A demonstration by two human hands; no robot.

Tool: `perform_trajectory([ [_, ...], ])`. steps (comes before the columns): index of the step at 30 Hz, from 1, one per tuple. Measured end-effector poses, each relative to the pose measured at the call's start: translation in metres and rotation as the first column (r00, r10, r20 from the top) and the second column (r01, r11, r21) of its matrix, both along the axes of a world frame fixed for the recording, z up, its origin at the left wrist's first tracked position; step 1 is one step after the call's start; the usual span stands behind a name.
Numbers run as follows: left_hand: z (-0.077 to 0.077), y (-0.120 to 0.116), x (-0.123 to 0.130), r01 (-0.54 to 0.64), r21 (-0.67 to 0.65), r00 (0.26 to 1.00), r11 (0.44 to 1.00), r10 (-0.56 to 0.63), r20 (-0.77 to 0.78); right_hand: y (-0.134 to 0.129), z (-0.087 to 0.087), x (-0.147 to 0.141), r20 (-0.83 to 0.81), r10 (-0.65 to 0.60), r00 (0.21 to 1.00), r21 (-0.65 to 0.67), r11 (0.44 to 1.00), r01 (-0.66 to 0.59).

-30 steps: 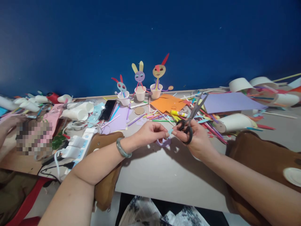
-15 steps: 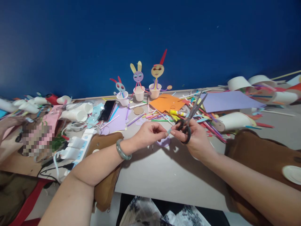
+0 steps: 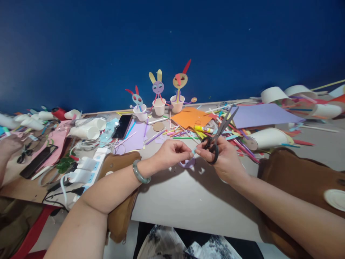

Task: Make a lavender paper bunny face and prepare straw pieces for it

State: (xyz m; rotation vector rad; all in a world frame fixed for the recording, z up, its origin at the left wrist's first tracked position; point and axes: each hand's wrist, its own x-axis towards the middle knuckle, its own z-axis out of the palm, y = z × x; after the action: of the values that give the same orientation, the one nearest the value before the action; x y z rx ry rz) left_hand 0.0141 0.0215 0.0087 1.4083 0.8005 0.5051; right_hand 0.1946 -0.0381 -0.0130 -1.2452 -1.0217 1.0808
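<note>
My left hand [image 3: 176, 154] is closed in a pinch on a small light-blue paper piece [image 3: 193, 151], above the table's middle. My right hand [image 3: 225, 156] has black-handled scissors [image 3: 219, 131] hooked over its fingers, blades pointing up and away. Its thumb and fingertip also meet the blue piece from the other side. Beneath the hands lies a purple paper disc [image 3: 188, 163], partly covered by my fingers. Behind them stand three paper-cup figures: a small one with a pale-blue head [image 3: 137, 99], one with a purple head [image 3: 158, 87], and one with a tan head [image 3: 182, 83].
Orange paper [image 3: 190, 117], a yellow glue stick [image 3: 203, 128] and many coloured sticks lie beyond my hands. Purple paper [image 3: 265, 116] and paper cups [image 3: 266, 138] are to the right. Leftward are a phone [image 3: 122, 126], a power strip [image 3: 94, 165] and another person's hand [image 3: 10, 145].
A red strip on the tan-headed figure now hangs down over its face. The other person's hand at the far left has shifted left. My hands stay almost still.
</note>
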Motion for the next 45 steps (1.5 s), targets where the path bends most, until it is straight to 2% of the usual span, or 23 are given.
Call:
perform_trajectory([
  [9, 0.003, 0.000, 0.001, -0.011, -0.042, 1.000, 0.999, 0.012, 0.023, 0.000, -0.001, 0.000, 0.051, -0.001, 0.999, 0.017, 1.000, 0.000],
  [17, 0.002, 0.001, 0.000, 0.049, -0.042, 0.999, 0.998, -0.048, 0.010, -0.001, 0.003, -0.002, -0.008, 0.018, 1.000, -0.001, 1.000, -0.018],
  [22, 0.001, 0.001, 0.000, -0.005, -0.001, 1.000, 1.000, 0.005, 0.030, 0.000, 0.006, -0.002, 0.008, 0.020, 1.000, -0.016, 1.000, -0.020],
  [30, -0.003, 0.002, -0.001, -0.006, 0.065, 1.000, 0.998, 0.005, 0.021, -0.001, 0.007, -0.003, -0.010, 0.012, 1.000, -0.021, 1.000, -0.012],
  [38, 0.000, 0.002, -0.001, -0.091, 0.027, 0.994, 0.996, 0.089, 0.070, -0.001, 0.005, -0.003, -0.061, 0.101, 0.993, -0.036, 0.994, -0.104],
  [45, -0.003, 0.000, 0.002, -0.109, -0.035, 0.988, 0.993, 0.112, 0.104, -0.002, 0.009, -0.005, -0.011, 0.091, 0.996, -0.064, 0.994, -0.091],
])
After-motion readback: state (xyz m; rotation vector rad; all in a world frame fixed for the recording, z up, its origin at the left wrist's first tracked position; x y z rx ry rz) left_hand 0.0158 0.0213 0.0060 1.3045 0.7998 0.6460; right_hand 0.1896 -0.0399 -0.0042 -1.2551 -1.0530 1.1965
